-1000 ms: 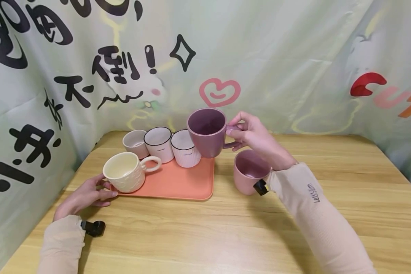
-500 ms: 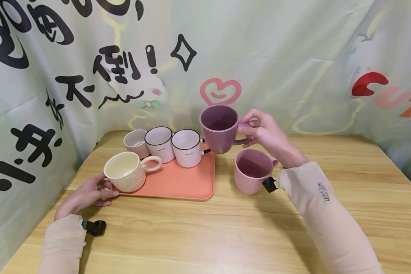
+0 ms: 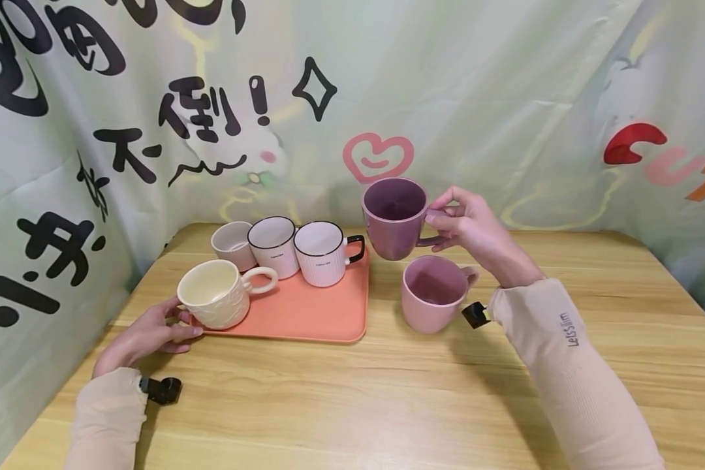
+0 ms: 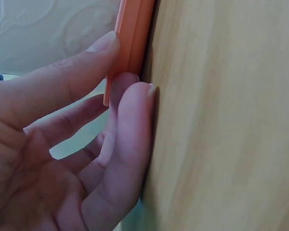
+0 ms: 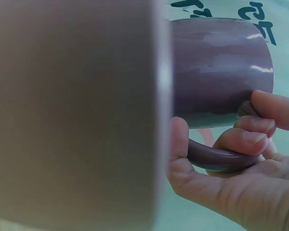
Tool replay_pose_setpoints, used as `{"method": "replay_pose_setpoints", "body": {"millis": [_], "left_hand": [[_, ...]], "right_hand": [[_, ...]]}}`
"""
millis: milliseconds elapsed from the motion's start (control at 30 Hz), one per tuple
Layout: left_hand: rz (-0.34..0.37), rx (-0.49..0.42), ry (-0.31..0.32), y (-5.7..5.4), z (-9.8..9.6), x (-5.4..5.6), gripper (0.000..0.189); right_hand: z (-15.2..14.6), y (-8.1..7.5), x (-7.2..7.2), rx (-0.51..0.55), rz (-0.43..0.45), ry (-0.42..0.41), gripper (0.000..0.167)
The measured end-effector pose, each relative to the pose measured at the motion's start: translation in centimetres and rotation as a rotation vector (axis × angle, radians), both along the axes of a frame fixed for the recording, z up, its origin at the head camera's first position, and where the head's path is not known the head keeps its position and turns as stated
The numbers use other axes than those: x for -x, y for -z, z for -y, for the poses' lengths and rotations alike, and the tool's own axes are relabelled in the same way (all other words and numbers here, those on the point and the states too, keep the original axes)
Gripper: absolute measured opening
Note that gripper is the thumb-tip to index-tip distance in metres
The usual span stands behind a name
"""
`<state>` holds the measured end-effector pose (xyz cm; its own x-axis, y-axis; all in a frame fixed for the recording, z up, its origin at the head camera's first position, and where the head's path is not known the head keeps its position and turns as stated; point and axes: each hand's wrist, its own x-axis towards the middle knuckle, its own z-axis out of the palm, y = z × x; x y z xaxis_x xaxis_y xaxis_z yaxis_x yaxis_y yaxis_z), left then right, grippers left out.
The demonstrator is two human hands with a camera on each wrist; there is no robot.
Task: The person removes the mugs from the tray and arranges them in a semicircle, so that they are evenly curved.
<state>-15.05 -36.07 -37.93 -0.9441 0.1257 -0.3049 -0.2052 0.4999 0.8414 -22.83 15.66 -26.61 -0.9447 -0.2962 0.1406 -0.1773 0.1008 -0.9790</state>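
Note:
My right hand [image 3: 472,225] grips the handle of a dark purple mug [image 3: 395,225] and holds it upright in the air. In the right wrist view, fingers curl round the handle [image 5: 221,158] beside the mug's glossy wall. Just below and nearer stands a pink mug [image 3: 429,307] on the table. At the left, my left hand [image 3: 147,336] pinches the front left corner of an orange tray [image 3: 311,313]. The left wrist view has the thumb on top of the tray rim [image 4: 135,38] with fingertips under it. Beside that hand a cream embossed mug [image 3: 214,300] sits on the tray.
Two white mugs with black rims, the right one [image 3: 322,261] and its neighbour [image 3: 275,251], stand at the tray's back. A small pale cup [image 3: 233,245] is left of them. The wooden table [image 3: 341,405] ends at a printed curtain [image 3: 476,98].
My right hand has carried the purple mug to the right, away from above the tray, uncovering the right white mug's black handle. The left hand keeps its place at the tray corner.

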Motion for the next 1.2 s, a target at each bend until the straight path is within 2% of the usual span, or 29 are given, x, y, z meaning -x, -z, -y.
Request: {"method": "replay_pose_setpoints", "body": {"millis": [767, 1200], "left_hand": [[0.0, 0.001, 0.008, -0.1, -0.1, 0.1, 0.065], [0.001, -0.004, 0.007, 0.0, 0.1, 0.1, 0.065]], "right_hand": [[-3.5, 1.5, 0.6, 0.107, 0.034, 0.018, 0.012], [-5.7, 2.4, 0.6, 0.071, 0.043, 0.047, 0.014]]}}
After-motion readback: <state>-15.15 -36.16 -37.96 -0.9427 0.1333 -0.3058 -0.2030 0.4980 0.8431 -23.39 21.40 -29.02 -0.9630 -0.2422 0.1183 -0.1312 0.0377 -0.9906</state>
